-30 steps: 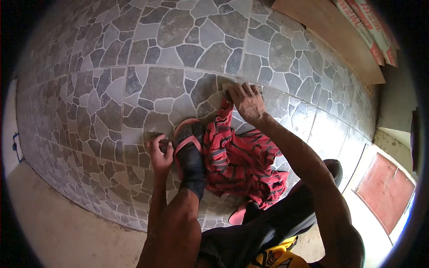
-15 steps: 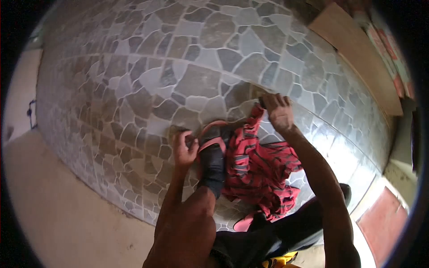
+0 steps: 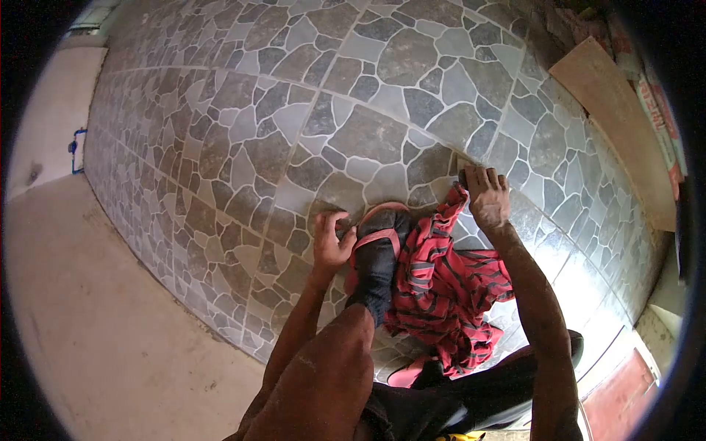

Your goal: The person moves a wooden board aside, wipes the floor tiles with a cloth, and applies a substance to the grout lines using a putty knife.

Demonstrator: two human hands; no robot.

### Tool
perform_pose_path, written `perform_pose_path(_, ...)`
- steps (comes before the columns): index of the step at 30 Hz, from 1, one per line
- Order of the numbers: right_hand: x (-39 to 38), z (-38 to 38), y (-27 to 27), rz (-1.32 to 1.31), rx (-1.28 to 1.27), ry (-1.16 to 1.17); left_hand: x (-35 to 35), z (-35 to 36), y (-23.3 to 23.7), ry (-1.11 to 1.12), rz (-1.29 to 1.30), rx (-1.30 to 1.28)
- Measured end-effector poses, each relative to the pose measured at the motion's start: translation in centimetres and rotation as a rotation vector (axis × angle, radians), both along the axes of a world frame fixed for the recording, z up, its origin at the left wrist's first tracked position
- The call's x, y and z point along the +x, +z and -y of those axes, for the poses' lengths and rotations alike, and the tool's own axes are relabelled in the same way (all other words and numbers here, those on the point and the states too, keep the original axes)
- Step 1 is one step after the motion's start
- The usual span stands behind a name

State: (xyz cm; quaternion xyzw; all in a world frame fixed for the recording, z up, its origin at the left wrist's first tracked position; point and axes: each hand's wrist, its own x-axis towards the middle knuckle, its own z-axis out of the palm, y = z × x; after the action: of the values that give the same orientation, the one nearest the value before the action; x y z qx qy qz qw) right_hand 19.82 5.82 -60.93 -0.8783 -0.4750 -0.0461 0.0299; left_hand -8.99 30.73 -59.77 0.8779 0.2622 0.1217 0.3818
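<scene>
A red cloth with black stripes [image 3: 448,287] lies crumpled on the patterned tile floor [image 3: 368,140], beside my foot in a dark sock and a pink-strapped slipper [image 3: 379,253]. My right hand [image 3: 485,195] is at the cloth's upper corner, its fingers bent over something dark and small that I cannot make out. Left of the slipper, my left hand [image 3: 333,237] hangs just above the tiles with curled fingers and a gap between thumb and fingers; nothing shows in it.
A brown board [image 3: 614,128] leans at the upper right, near red and white packages [image 3: 658,117]. A blue fitting [image 3: 74,149] is on the pale wall at the left. A second pink slipper [image 3: 407,373] shows below the cloth.
The view has shifted, so floor, cloth and foot appear further right. My right hand remains at the cloth's corner, and my left hand remains beside the slipper with its fingers curled.
</scene>
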Motion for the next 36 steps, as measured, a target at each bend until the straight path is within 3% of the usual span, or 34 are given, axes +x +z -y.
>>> perform_pose_path(3,-0.1,0.3,-0.4,-0.026,0.007,-0.004,0.0,0.1,-0.3,0.012,0.037,-0.025)
perform_pose_path(4,0.1,0.6,-0.7,-0.316,-0.305,-0.082,0.1,0.1,-0.1,0.013,0.01,-0.012)
perform_pose_path(6,-0.1,1.0,-1.9,-0.31,-0.286,-0.048,0.1,0.1,0.5,-0.016,-0.036,-0.003)
perform_pose_path(9,-0.1,0.6,-0.9,-0.268,-0.378,-0.051,-1.0,-0.3,-2.4,0.006,-0.022,-0.114)
perform_pose_path(12,-0.3,0.0,1.0,-0.183,-0.127,-0.022,0.2,-0.2,0.2,-0.085,-0.002,0.119)
perform_pose_path(14,0.2,-0.3,2.5,-0.159,0.016,0.0,-1.0,-0.3,-1.7,-0.012,-0.058,-0.032)
perform_pose_path(15,0.8,-0.4,2.7,-0.232,-0.045,-0.021,-1.5,-0.4,-2.5,0.021,-0.089,-0.109)
perform_pose_path(19,7.2,0.1,0.1,-0.402,-0.195,-0.129,-0.1,0.2,0.3,-0.021,-0.072,-0.009)
perform_pose_path(22,13.2,-0.5,4.3,-0.499,-0.086,-0.194,-0.4,0.1,-0.3,-0.026,-0.062,-0.032)
perform_pose_path(25,17.6,-0.8,3.5,-0.586,-0.106,-0.162,-0.2,0.2,-0.3,-0.042,-0.048,0.0)
perform_pose_path(30,16.7,-2.0,1.3,-0.524,-0.219,-0.037,-0.3,0.0,-0.4,-0.038,-0.082,-0.037)
perform_pose_path(33,17.0,-2.2,3.3,-0.696,-0.207,-0.15,-1.1,-0.1,-0.6,-0.007,-0.127,-0.099)
perform_pose_path(36,14.8,-2.3,3.9,-0.619,-0.204,-0.046,-0.9,-0.2,-0.7,-0.014,-0.155,-0.09)
